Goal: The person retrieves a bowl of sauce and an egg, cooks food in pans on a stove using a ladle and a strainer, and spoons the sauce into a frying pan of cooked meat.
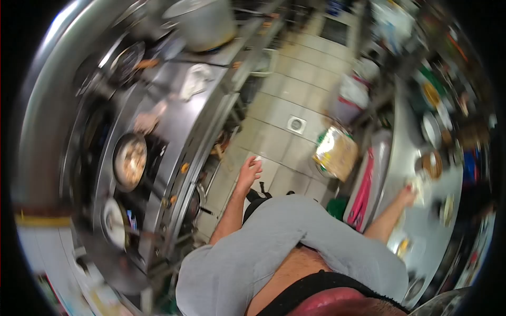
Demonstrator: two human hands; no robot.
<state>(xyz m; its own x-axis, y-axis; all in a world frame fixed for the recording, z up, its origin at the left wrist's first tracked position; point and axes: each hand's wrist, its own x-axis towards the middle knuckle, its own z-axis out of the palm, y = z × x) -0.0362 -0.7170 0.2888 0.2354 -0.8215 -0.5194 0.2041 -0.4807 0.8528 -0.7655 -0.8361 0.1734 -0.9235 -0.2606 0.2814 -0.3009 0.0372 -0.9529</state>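
Above the tiled floor, between the stove and the counter, hangs my left hand (250,172). Its fingers are loosely bent and apart; a small white patch shows at one fingertip, too blurred to identify. My right hand (406,195) reaches over the steel counter (390,158) on the right. Its fingers are closed on a crumpled whitish cloth (419,189), whose exact kind is blurred. Just beyond that stands a round brown-rimmed container (431,165). A small pale container (446,210) lies to the right of the hand.
On the left, the stove carries a pan of food (130,161), a white-looking pan (114,223) and a large pot (203,23). A white cloth (195,81) lies on its steel top. A plastic-wrapped package (336,154) and a floor drain (296,125) lie ahead.
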